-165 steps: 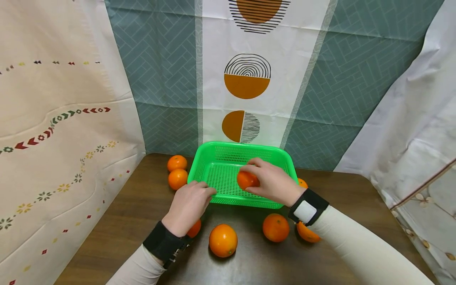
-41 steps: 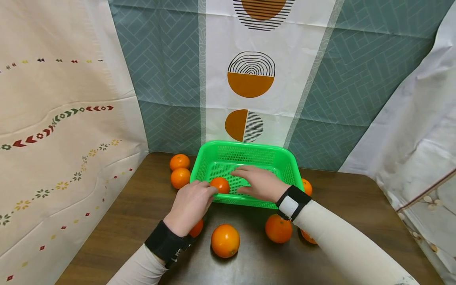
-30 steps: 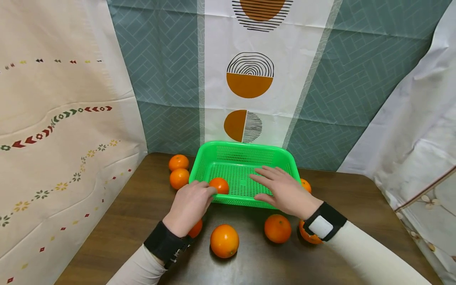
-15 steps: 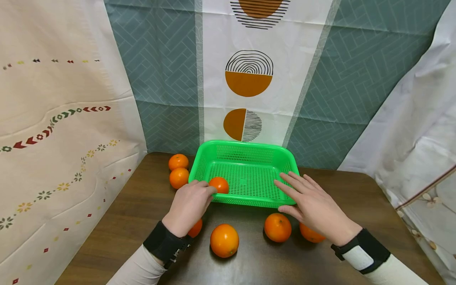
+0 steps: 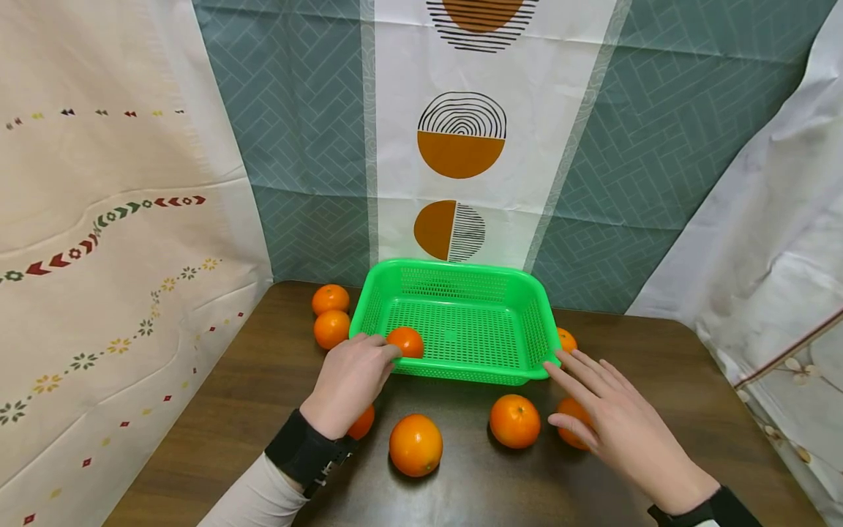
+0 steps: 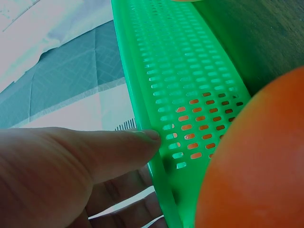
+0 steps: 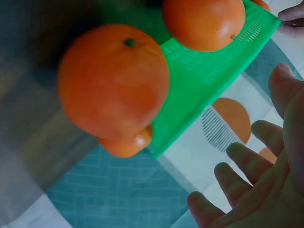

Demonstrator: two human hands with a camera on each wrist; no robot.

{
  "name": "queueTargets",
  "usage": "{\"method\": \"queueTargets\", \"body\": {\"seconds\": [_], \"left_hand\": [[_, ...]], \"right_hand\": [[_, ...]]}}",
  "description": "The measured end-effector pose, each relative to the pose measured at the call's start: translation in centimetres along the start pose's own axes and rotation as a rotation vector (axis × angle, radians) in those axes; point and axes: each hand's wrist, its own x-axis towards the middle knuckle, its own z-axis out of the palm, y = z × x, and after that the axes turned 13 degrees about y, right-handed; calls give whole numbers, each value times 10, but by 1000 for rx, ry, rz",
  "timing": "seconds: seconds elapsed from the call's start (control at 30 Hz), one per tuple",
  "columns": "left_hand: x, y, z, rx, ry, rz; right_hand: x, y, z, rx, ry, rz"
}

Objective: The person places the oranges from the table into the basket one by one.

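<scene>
My left hand (image 5: 349,380) pinches the front-left rim of a green plastic basket (image 5: 454,370); the left wrist view has the thumb (image 6: 128,147) on the outer wall and fingers behind the rim. One orange (image 5: 405,342) lies inside the basket, close to the left fingertips. Over the table to the right, my right hand (image 5: 626,424) is held with straight, spread fingers and no object in it. Beneath its thumb side sits another orange (image 5: 571,421), partly covered by the hand. In the right wrist view a large orange (image 7: 114,80) appears beside the fingers.
On the brown table (image 5: 461,498), two oranges (image 5: 331,329) stand left of the basket. One orange (image 5: 566,339) peeks out at its right. In front are an orange (image 5: 416,445), another orange (image 5: 514,421), and an orange (image 5: 362,422) half hidden by the left wrist. Patterned cloths hang behind.
My right hand has let go of an orange inside the basket, then moved right and nearer, out over the table, fingers spreading. The left hand stays on the rim.
</scene>
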Motion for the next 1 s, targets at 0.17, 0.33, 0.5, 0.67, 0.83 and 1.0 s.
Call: {"method": "queueTargets", "body": {"seconds": [0.17,0.33,0.5,0.67,0.83,1.0], "left_hand": [[0,0,-1,3,0,0],[0,0,-2,2,6,1],[0,0,-2,-1,5,-1],[0,1,-2,8,3,-5],[0,1,-2,0,-3,-8],[0,1,-2,-7,0,-4]], "right_hand": [[-20,1,-1,-33,-2,41],[-35,4,5,-52,0,59],[-45,5,12,-50,-7,79],[-49,7,17,-45,-3,78],[-52,9,20,-37,18,63],[-54,10,22,-45,16,65]]}}
